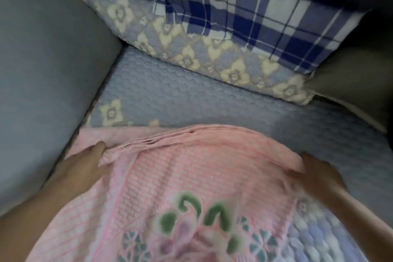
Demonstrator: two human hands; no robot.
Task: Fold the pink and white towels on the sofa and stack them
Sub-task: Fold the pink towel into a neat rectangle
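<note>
Checked pillow [255, 13] behind on the sofa [191, 102], pink brick-patterned towel [180, 187] pinched by left hand [89, 164] and right hand [316, 174]

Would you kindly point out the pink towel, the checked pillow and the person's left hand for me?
pink towel [191, 176]: head view, on its brick-patterned middle.
checked pillow [251, 10]: head view, on its blue-and-white face.
left hand [89, 164]: head view, on the back of the hand, gripping the towel's corner.
</note>
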